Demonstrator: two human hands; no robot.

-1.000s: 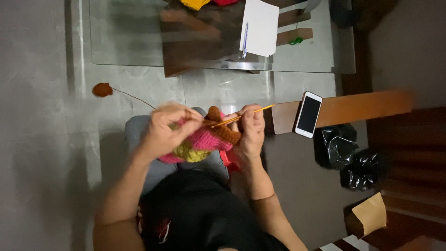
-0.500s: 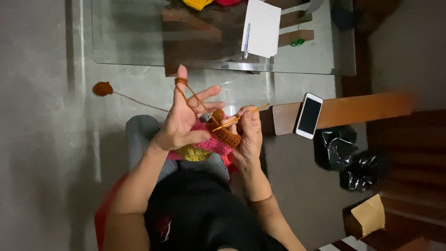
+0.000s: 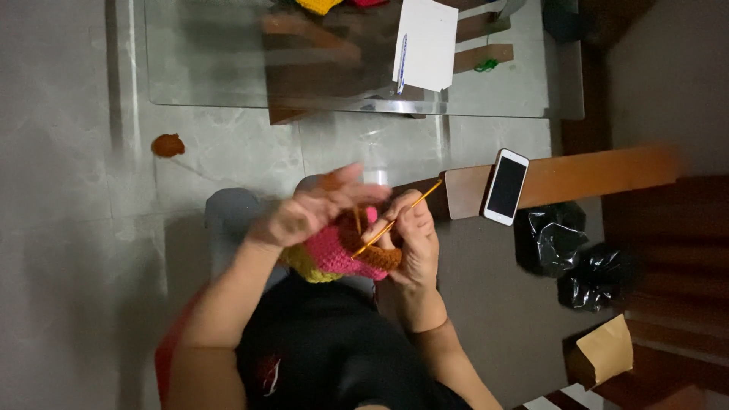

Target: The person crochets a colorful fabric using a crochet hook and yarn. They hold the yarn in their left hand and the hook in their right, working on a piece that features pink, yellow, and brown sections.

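Right hand [image 3: 414, 243]: fingers pinch the yellow hook [image 3: 395, 222], to poke stitches.
Left hand [image 3: 304, 216]: fingers spread, steadying the pink crochet piece [image 3: 334, 250].
Yarn ball [image 3: 168, 144]: on floor.

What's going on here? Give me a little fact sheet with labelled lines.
Left hand: fingers spread, blurred, orange yarn over them, at the crochet piece
Right hand: holds a thin yellow crochet hook
Crochet piece: pink with an orange edge and a yellow part, between both hands
Yarn ball: orange, on the floor to the left
Phone: screen dark, on a wooden ledge
Glass table: holds white paper
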